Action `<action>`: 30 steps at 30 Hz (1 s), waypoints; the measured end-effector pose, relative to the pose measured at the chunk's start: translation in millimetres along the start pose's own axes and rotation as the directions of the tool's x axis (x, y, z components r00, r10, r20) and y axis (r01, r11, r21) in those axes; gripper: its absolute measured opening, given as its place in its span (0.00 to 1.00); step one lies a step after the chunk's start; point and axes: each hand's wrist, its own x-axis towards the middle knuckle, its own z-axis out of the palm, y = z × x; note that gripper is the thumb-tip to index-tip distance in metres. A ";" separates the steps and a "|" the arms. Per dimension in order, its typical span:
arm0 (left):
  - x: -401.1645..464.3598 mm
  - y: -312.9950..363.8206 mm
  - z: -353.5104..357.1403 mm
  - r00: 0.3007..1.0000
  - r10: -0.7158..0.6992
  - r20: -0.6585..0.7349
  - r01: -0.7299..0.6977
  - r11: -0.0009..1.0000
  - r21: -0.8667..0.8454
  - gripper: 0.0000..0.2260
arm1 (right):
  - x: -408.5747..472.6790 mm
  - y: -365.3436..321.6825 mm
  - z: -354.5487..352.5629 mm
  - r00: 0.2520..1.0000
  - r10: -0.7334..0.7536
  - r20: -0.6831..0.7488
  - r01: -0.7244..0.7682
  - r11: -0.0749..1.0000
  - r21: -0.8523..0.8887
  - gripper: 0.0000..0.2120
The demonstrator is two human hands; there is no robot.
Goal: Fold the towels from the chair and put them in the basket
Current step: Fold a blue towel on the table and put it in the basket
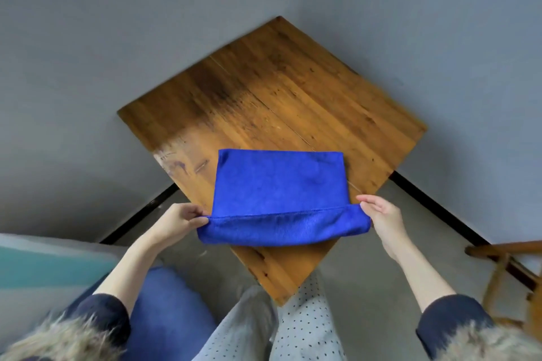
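Hands: left hand (179, 218), right hand (381, 215) outstretched; fingers pinch blue towel (278, 184) corners

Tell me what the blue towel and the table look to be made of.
Blue towel: likely microfibre or terry, going by its soft matte nap and stitched hem; it bends limply where the left hand and right hand pinch its corners. Table: wood planks, with visible grain, seams and dark stains; the faint sheen suggests a worn varnish.
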 end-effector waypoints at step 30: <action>181.3 36.0 -5.6 0.947 -0.072 -0.315 0.079 0.997 0.010 0.05 | 180.5 -21.7 55.3 0.997 -0.005 -0.080 0.000 0.998 -0.061 0.12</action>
